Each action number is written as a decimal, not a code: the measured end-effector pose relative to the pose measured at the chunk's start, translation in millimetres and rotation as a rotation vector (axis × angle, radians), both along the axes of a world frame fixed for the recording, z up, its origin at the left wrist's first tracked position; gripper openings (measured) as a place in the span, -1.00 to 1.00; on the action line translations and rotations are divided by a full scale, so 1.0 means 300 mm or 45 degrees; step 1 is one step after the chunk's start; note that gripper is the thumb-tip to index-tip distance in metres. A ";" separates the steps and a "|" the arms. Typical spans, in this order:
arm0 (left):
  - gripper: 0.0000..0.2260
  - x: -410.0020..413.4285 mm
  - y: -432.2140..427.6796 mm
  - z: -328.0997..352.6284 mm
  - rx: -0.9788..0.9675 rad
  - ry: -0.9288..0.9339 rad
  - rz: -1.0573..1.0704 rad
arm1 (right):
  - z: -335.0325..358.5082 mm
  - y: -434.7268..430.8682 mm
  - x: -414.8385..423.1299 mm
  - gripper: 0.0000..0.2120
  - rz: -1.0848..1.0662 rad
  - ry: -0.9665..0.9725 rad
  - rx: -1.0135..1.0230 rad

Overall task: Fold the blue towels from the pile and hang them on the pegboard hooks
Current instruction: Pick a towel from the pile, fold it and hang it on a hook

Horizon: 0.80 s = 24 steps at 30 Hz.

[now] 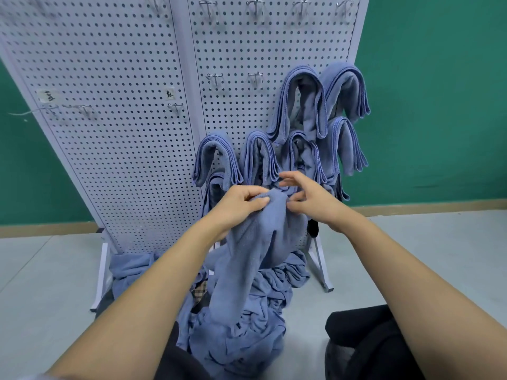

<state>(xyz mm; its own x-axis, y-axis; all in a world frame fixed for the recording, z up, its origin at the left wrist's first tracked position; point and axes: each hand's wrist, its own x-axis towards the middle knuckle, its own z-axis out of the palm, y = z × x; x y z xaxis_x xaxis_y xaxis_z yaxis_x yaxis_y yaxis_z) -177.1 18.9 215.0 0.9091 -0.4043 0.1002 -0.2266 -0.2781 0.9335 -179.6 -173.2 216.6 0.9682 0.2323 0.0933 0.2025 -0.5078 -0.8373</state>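
Right now the left hand (241, 205) grips the top of a towel (255, 242) — it hangs down into the pile (247, 325) on the floor (41, 283), before the pegboard (123, 133). The right hand (310, 198) is loose — fingers spread, holding nothing, just beside the towel's top. Folded towels (301, 105) hang behind.

The pale grey floor (41, 283) bears the crumpled blue towel pile (260, 333) and the pegboard's feet (98, 283).

Soft, even overhead light is leaving only faint shadows beneath the folded blue cloth towels (285, 111) hanging just above the grip on the loose blue cloth towel (255, 242), while the white perforated metal pegboard (123, 160) is bowing and blurring far above it.
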 end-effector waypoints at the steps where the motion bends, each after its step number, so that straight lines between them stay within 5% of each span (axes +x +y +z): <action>1: -0.83 -0.003 0.008 0.000 0.045 -0.042 -0.024 | -0.003 0.009 0.000 -0.47 0.064 0.000 -0.044; 7: -0.92 0.022 0.070 -0.006 0.262 -0.159 0.040 | -0.016 0.022 0.018 -0.84 -0.028 -0.168 -0.418; 10: -0.68 0.045 0.106 -0.020 0.936 -0.135 0.033 | -0.006 0.013 0.021 -0.85 -0.152 -0.229 -0.294; 12: -0.59 0.041 0.114 -0.030 1.142 -0.012 0.135 | 0.000 0.003 0.020 -0.87 -0.219 -0.245 -0.242; 14: -0.69 0.043 0.123 -0.035 0.939 0.153 0.218 | 0.011 -0.011 0.012 -0.87 -0.264 -0.264 -0.201; 18: -0.74 0.028 0.103 -0.025 0.058 0.398 0.153 | 0.031 -0.015 -0.010 -0.86 -0.237 -0.202 -0.038; 22: -0.58 -0.007 0.023 -0.020 -0.006 0.306 0.004 | 0.032 0.033 -0.031 -0.79 -0.112 -0.019 0.038; 24: -0.66 -0.006 0.007 -0.026 -0.003 0.272 0.042 | 0.032 0.044 -0.032 -0.80 -0.063 0.024 0.079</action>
<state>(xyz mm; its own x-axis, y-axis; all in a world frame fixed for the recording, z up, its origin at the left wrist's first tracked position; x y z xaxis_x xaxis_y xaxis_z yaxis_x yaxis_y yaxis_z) -179.0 21.0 207.2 0.9224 -0.3742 -0.0954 -0.0140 -0.2794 0.9601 -189.1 -160.0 226.2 0.9801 0.1781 0.0877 0.1622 -0.4639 -0.8709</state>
